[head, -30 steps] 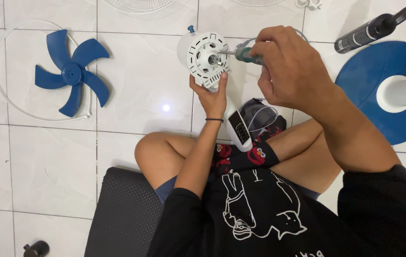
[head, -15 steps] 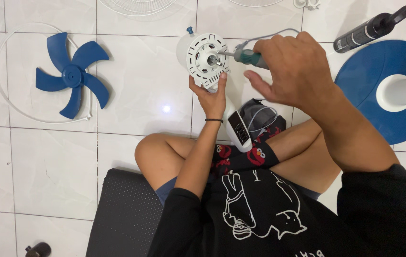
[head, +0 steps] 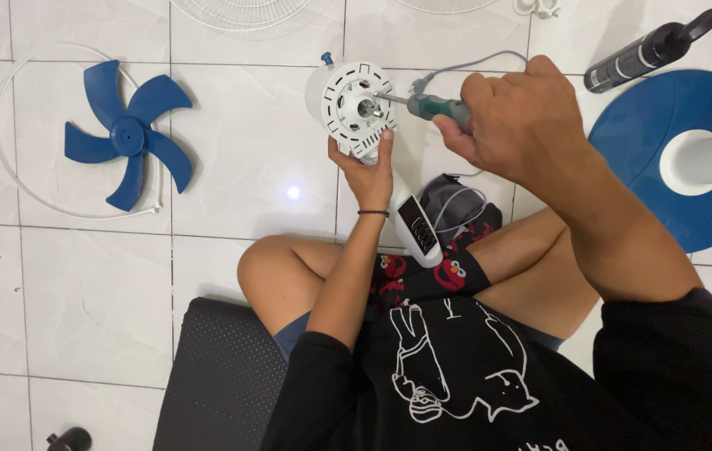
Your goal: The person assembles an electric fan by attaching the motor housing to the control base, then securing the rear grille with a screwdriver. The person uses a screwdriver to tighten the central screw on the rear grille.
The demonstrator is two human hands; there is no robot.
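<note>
Seated cross-legged on a white tiled floor, with a white fan motor head held up in front of the knees. Left hand closed around the lower part of the motor head, thumb up on the rim of its round front plate. Right hand closed on the green handle of a screwdriver, fingers wrapped tight, metal tip set against the plate just beside the center shaft.

Motor head probably rather heavy at the round end because of the motor inside; shell of hard stiff plastic, smooth and a bit slippery, thin ribs of the plate likely fragile under pressure. Best hold at the neck below the plate, as the left hand has it. Screwdriver light and rigid, with a handle easy to grip.

Blue fan blade inside a white ring, well apart to the left. Blue round base with white pole to the right, black tube near it.
</note>
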